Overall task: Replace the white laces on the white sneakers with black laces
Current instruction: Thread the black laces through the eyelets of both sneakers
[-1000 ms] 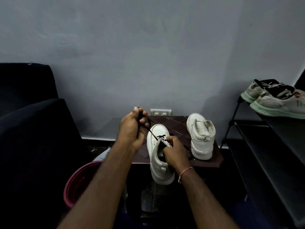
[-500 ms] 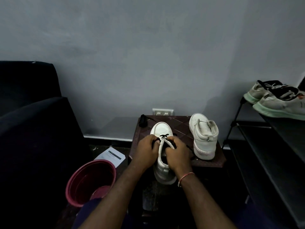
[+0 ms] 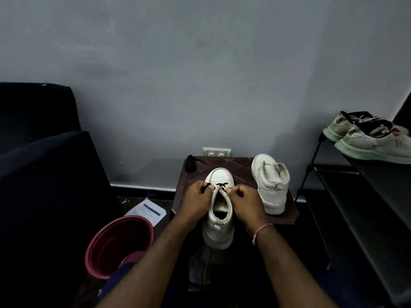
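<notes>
A white sneaker [image 3: 219,230] stands heel toward me at the front edge of a small dark stool [image 3: 240,172]. A black lace [image 3: 221,185] crosses its lowest eyelets near the toe. My left hand [image 3: 196,200] pinches the left eyelet flap with the lace end in its fingers. My right hand [image 3: 243,202] pinches the right flap. The second white sneaker [image 3: 270,182] stands to the right on the stool, with no lace visible. A bundled black lace [image 3: 190,163] lies at the stool's far left corner.
A maroon bucket [image 3: 120,243] sits on the floor at my left, with a sheet of paper [image 3: 145,211] behind it. A dark sofa [image 3: 44,174] fills the left. A black shoe rack [image 3: 355,196] on the right carries grey sneakers [image 3: 373,138]. A wall socket [image 3: 216,151] is behind the stool.
My left hand, raised a second ago pulling the black lace up and left, has come down to the shoe's left flap. The right hand stays at the right flap.
</notes>
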Action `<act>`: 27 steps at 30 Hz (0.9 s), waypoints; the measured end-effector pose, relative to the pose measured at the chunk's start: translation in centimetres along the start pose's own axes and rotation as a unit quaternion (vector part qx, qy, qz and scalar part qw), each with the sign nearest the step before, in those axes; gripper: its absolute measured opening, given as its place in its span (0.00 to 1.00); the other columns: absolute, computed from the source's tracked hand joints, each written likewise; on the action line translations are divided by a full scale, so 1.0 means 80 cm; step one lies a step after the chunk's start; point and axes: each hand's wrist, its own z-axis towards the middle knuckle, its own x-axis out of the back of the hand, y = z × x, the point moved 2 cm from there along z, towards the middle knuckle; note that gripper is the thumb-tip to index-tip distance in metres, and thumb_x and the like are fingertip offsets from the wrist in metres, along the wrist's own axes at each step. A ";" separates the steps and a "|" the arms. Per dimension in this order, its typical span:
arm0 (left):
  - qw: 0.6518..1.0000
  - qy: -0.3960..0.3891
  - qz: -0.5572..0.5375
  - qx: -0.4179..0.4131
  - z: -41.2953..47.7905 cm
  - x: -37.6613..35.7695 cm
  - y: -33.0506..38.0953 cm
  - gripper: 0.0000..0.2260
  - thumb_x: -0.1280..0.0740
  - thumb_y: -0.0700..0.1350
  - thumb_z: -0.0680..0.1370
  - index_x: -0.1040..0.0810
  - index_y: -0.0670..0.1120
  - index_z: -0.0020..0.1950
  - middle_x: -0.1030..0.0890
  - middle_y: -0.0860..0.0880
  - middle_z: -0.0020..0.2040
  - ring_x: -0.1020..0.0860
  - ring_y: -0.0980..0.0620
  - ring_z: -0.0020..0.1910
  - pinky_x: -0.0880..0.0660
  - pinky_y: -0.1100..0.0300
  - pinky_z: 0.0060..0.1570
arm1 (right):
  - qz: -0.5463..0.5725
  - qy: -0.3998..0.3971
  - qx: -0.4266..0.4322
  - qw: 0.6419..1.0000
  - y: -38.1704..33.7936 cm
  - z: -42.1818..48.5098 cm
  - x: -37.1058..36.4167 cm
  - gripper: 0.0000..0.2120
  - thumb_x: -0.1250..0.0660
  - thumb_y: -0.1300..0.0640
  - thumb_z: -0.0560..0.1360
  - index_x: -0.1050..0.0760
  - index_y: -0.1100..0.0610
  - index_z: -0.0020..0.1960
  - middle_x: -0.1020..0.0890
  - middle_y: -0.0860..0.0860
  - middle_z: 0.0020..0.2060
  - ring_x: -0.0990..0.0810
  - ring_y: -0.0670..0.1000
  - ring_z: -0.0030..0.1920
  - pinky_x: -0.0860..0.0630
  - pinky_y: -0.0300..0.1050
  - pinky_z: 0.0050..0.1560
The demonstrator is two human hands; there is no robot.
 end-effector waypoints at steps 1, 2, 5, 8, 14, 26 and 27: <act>1.000 -0.008 -0.022 0.005 -0.001 0.000 0.000 0.07 0.34 0.45 0.79 0.22 0.44 0.44 0.18 0.49 0.40 0.22 0.55 0.38 0.27 0.65 0.35 | -0.038 -0.011 0.024 0.999 -0.004 0.001 0.004 0.06 0.30 0.59 0.75 0.18 0.60 0.42 0.15 0.53 0.39 0.19 0.49 0.40 0.24 0.45 0.46; 0.999 -0.013 -0.040 0.008 0.000 0.001 0.000 0.07 0.34 0.44 0.79 0.22 0.45 0.43 0.18 0.49 0.39 0.22 0.55 0.37 0.26 0.65 0.35 | -0.069 -0.018 0.043 0.996 -0.008 0.001 0.006 0.06 0.30 0.58 0.75 0.18 0.60 0.42 0.15 0.52 0.39 0.19 0.49 0.41 0.24 0.45 0.46; 0.997 -0.030 -0.065 0.012 0.000 0.004 0.000 0.07 0.33 0.44 0.78 0.23 0.46 0.40 0.19 0.48 0.38 0.22 0.54 0.37 0.25 0.62 0.37 | -0.074 -0.072 0.053 0.993 -0.010 0.006 0.010 0.04 0.29 0.58 0.74 0.19 0.56 0.41 0.15 0.50 0.38 0.18 0.48 0.40 0.22 0.50 0.48; 1.000 -0.007 0.005 -0.015 -0.001 0.005 0.008 0.08 0.33 0.45 0.78 0.24 0.45 0.40 0.21 0.52 0.36 0.24 0.55 0.36 0.30 0.66 0.34 | -0.099 -0.117 0.044 0.987 -0.012 0.016 0.014 0.07 0.28 0.57 0.74 0.22 0.52 0.37 0.16 0.49 0.37 0.19 0.48 0.40 0.21 0.53 0.50; 0.968 0.088 0.222 -0.071 -0.014 0.002 0.032 0.07 0.38 0.47 0.81 0.27 0.43 0.49 0.23 0.47 0.44 0.27 0.48 0.41 0.42 0.59 0.36 | -0.193 -0.066 0.057 0.977 -0.014 0.025 0.002 0.09 0.37 0.53 0.75 0.31 0.52 0.36 0.16 0.54 0.39 0.18 0.60 0.42 0.22 0.57 0.48; 0.999 -0.020 -0.024 -0.013 0.000 0.004 -0.001 0.07 0.33 0.44 0.79 0.21 0.45 0.42 0.19 0.50 0.37 0.24 0.56 0.36 0.27 0.63 0.39 | 0.002 -0.060 0.013 0.998 -0.007 0.007 0.007 0.03 0.31 0.59 0.76 0.23 0.56 0.43 0.17 0.53 0.35 0.20 0.49 0.35 0.22 0.45 0.40; 0.997 -0.046 -0.068 0.008 0.001 0.006 -0.004 0.07 0.33 0.44 0.78 0.20 0.45 0.42 0.18 0.48 0.38 0.22 0.54 0.37 0.25 0.58 0.40 | -0.001 -0.074 0.014 0.997 -0.007 0.007 0.008 0.02 0.30 0.58 0.75 0.21 0.56 0.43 0.16 0.53 0.37 0.19 0.49 0.37 0.21 0.46 0.42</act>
